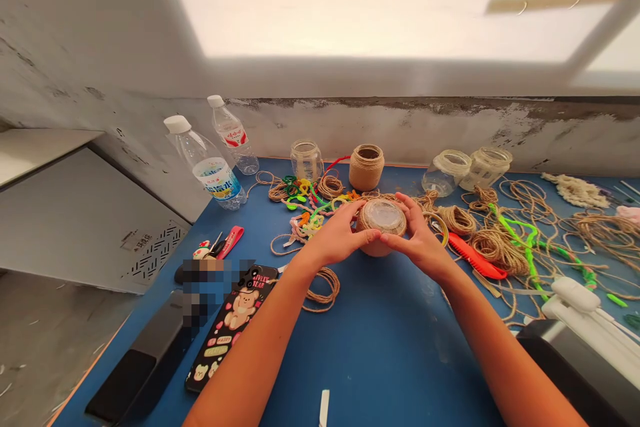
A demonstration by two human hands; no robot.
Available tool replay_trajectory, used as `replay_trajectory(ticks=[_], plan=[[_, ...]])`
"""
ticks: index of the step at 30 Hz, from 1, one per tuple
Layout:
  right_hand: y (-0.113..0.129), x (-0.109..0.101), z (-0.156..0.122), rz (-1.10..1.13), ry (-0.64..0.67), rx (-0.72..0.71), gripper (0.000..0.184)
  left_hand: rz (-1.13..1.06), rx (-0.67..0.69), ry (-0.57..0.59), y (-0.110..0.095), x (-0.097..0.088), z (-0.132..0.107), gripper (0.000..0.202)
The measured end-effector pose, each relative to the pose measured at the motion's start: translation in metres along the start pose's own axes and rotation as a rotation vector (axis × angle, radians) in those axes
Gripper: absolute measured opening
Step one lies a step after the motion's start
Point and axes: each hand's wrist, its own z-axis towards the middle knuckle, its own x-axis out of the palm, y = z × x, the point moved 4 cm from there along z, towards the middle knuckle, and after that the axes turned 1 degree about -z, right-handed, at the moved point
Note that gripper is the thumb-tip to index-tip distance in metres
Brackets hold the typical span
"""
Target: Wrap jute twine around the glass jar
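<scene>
Fingers (367, 235) on both of my hands are curving around a jute-wrapped jar (383, 217), slightly spread, with no two of them pinching. I am cupping the jar from either side with my left hand (335, 240) and my right hand (417, 243), and my fingertips are nearly meeting at its near side. The jar is tilting toward me between my hands, with its clear round end facing up, over a blue worktable (380, 340). I cannot tell whether its lower edge is touching the surface.

Beyond my hands, a black tablet-like device (140, 360) is lying at the left edge of the table, and a phone in a bear-print case (233, 323) is lying beside my left forearm. Two plastic bottles (205, 163) are lying and standing near the far left corner. A second wrapped jar (367, 168) and three clear glass jars (306, 160) are occupying the far edge. Loose jute twine (457, 220) is coiling to my right around a red comb (475, 255), and colored pipe cleaners (305, 203) are lying just beyond my left hand.
</scene>
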Motion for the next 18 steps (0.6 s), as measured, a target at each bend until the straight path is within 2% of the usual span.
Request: replay_trajectory(ticks=[9, 14, 18], plan=[[-0.002, 0.000, 0.000, -0.052, -0.080, -0.028, 0.090, -0.054, -0.010, 0.037, -0.003, -0.003, -0.002, 0.065], [-0.002, -0.002, 0.001, -0.006, -0.028, -0.066, 0.077, -0.022, -0.002, 0.042, -0.012, -0.004, -0.006, 0.059], [-0.004, -0.007, 0.002, 0.015, 0.021, -0.060, 0.076, 0.017, 0.007, 0.055, -0.013, -0.005, -0.008, 0.056]])
